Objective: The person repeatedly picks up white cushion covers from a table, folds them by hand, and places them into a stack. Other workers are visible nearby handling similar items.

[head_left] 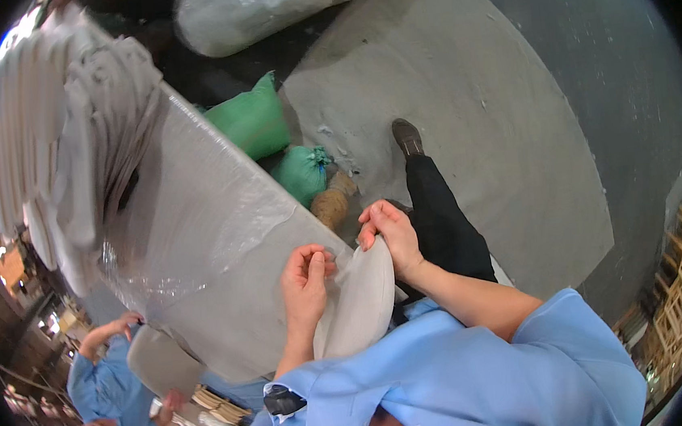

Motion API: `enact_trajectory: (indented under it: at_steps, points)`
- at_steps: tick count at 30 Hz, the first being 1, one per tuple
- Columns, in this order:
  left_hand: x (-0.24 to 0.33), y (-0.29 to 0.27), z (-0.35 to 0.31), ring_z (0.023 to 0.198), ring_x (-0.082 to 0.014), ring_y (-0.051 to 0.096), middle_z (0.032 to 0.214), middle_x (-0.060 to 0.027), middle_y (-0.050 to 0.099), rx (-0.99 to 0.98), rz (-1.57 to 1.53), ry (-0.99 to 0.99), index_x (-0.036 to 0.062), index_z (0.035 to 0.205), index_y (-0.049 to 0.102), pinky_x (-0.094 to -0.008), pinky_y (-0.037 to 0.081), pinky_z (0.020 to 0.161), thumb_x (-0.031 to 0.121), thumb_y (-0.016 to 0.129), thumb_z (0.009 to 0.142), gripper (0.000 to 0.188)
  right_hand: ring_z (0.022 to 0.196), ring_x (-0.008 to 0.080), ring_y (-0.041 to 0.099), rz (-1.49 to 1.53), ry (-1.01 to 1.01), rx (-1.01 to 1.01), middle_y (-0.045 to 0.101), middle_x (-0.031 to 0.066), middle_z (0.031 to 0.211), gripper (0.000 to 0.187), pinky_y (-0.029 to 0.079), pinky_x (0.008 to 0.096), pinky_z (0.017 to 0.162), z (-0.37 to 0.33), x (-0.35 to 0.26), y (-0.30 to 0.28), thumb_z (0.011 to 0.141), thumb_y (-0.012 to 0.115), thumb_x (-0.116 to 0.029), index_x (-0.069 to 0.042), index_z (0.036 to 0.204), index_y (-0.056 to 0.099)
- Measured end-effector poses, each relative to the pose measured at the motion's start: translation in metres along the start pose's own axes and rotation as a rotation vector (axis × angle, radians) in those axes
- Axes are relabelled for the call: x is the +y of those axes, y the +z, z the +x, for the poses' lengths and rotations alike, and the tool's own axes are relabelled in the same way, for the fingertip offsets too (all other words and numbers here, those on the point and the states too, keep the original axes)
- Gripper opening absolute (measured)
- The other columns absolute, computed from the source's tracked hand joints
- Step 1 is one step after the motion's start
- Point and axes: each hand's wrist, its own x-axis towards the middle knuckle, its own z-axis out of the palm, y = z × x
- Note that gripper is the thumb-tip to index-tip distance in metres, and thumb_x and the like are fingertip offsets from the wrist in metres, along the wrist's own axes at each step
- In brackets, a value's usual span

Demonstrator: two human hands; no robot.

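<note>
Both my hands hold a pale grey, unglazed plate-like piece (361,304) tilted on edge in front of my chest. My left hand (305,285) pinches its left rim with curled fingers. My right hand (389,233) grips the top rim, fingertips over the edge. The piece sits just off the near corner of a worktable wrapped in clear plastic film (206,249).
A tall stack of similar pale pieces (59,140) stands on the table's far left. Green sacks (256,119) and a white bag (250,10) lie on the grey floor. A person in a blue shirt (108,379) holds another pale piece (163,362) at lower left. Wooden frames (679,273) stand at right.
</note>
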Motion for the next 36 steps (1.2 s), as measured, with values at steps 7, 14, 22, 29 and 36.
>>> enact_trajectory:
  at_steps: [7,14,22,29,36]
  points:
    - [-0.062,-0.053,-0.071,0.1,-0.0282,0.065,0.106,-0.013,0.067,0.119,0.549,0.15,0.0032,0.115,0.07,-0.0402,0.053,0.088,0.03,0.076,0.092,0.036,0.05,0.0175,0.05,0.094,0.114,-0.005,0.052,0.0042,0.054,0.028,0.045,0.0369,0.056,0.007,-0.01,0.014,0.111,0.051,-0.032,-0.007,0.102,0.058]
    - [-0.094,-0.056,-0.097,0.109,-0.0309,0.062,0.112,-0.0156,0.068,0.266,0.513,0.205,0.0045,0.119,0.07,-0.0433,0.049,0.098,0.039,0.074,0.094,0.042,0.049,0.0158,0.047,-0.094,0.184,-0.235,0.045,-0.0008,0.052,0.026,0.047,0.035,0.061,0.007,-0.026,0.08,0.112,0.05,-0.032,-0.009,0.102,0.056]
    - [-0.065,-0.044,-0.081,0.073,-0.0143,0.051,0.076,-0.006,0.057,0.583,-0.147,0.125,0.0037,0.101,0.061,-0.0336,0.046,0.07,0.029,0.072,0.097,0.028,0.049,0.0168,0.044,-0.306,0.307,-0.287,0.041,-0.0009,0.052,0.025,0.046,0.0363,0.06,0.043,-0.021,0.165,0.11,0.053,-0.034,-0.01,0.105,0.053]
    - [-0.063,-0.051,-0.072,0.069,-0.0272,0.058,0.075,-0.0165,0.062,0.733,0.085,0.041,0.0016,0.094,0.063,-0.0411,0.046,0.066,0.035,0.072,0.096,0.034,0.056,0.0194,0.056,-0.725,0.217,-0.322,0.056,0.0028,0.062,0.028,0.051,0.0379,0.059,0.13,-0.032,0.191,0.11,0.055,-0.035,-0.007,0.114,0.06]
    - [-0.05,-0.029,-0.076,0.079,-0.0296,0.065,0.09,-0.0155,0.072,0.808,-0.026,-0.197,0.0053,0.107,0.07,-0.0417,0.051,0.075,0.034,0.067,0.1,0.03,0.107,0.0298,0.069,-2.073,0.293,-1.133,0.074,0.0178,0.113,0.07,0.054,0.0445,0.091,0.125,-0.054,0.268,0.09,0.077,-0.052,-0.001,0.136,0.065]
